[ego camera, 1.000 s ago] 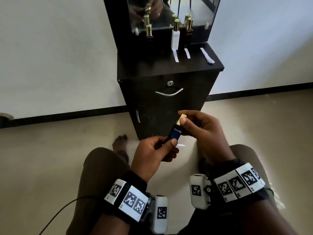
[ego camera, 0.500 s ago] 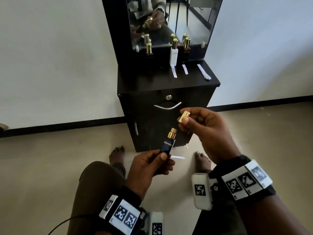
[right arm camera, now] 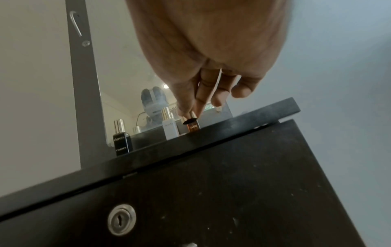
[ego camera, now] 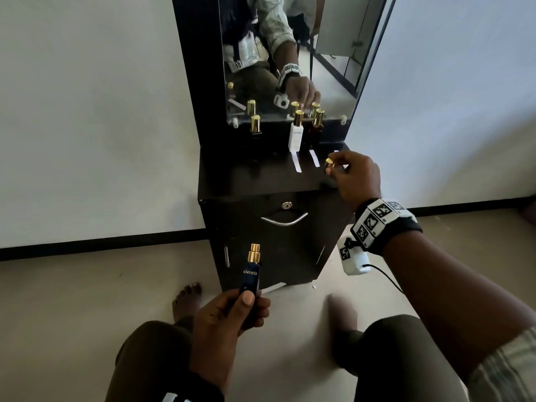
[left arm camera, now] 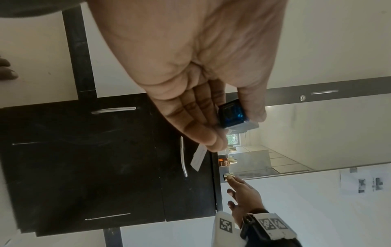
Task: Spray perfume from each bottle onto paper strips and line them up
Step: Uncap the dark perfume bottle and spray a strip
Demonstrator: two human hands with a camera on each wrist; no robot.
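My left hand [ego camera: 251, 305] grips an uncapped dark blue perfume bottle [ego camera: 250, 274] upright over my lap, gold nozzle up, and a white paper strip [ego camera: 273, 287] sticks out under its fingers. The left wrist view shows the bottle's base [left arm camera: 231, 115] and that strip [left arm camera: 198, 158]. My right hand [ego camera: 336, 171] pinches the bottle's gold cap [ego camera: 329, 164] just above the right part of the black cabinet top [ego camera: 246, 178]. At the back of the cabinet top stand a black bottle [ego camera: 255, 127], a white bottle [ego camera: 296, 136] and an amber bottle [ego camera: 316, 126]. Two strips [ego camera: 297, 163] lie before them.
A mirror [ego camera: 290, 53] rises behind the bottles and reflects them and my arm. The cabinet front has a lock [ego camera: 286, 205] and a metal handle [ego camera: 284, 220]. My bare feet [ego camera: 185, 300] rest on the beige floor below it. White walls stand on both sides.
My right hand pulled the gold cap off the blue bottle and carried it up to the cabinet top. The left hand stayed low with the bottle and strip.
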